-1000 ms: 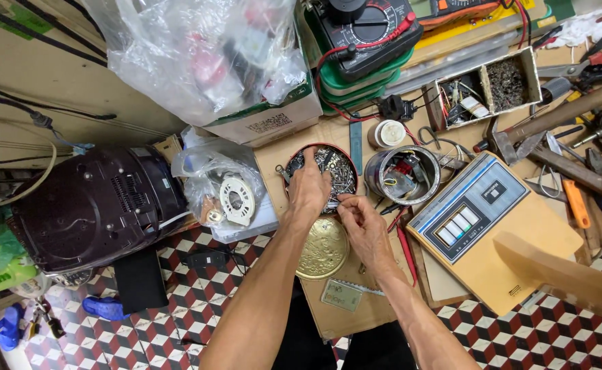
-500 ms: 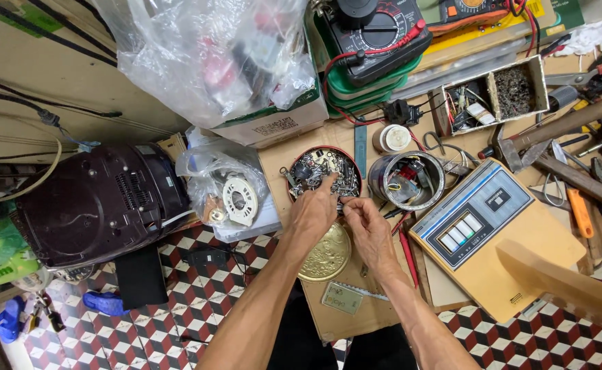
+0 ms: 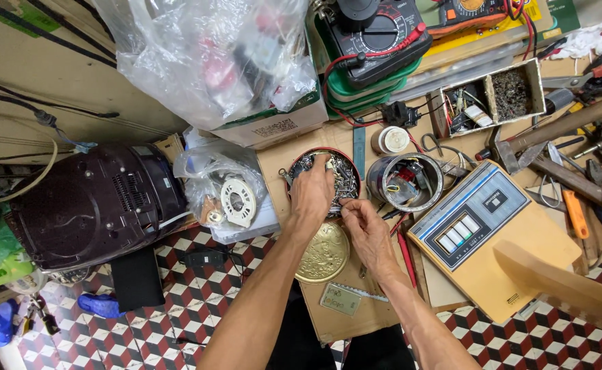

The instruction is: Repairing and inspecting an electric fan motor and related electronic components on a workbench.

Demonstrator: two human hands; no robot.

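Left hand [image 3: 312, 194]: laid over round tin [image 3: 347, 179] of screws; grip state cannot be told.
Right hand [image 3: 364, 229]: fingertips pressed on small metal part [image 3: 336, 210].
Brass lid [image 3: 323, 252]: just beneath both hands.

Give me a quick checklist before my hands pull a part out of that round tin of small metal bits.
1. Round tin upright on the board: ok.
2. Left hand over the tin's contents: ok.
3. Right hand at the tin's near rim, fingertips meeting the left hand's: ok.
4. What the fingers pinch: cannot tell, too small.
5. Gold lid off and lying flat near the tin: ok.
6. Second open tin with wires close on the right, apart from both hands: ok.
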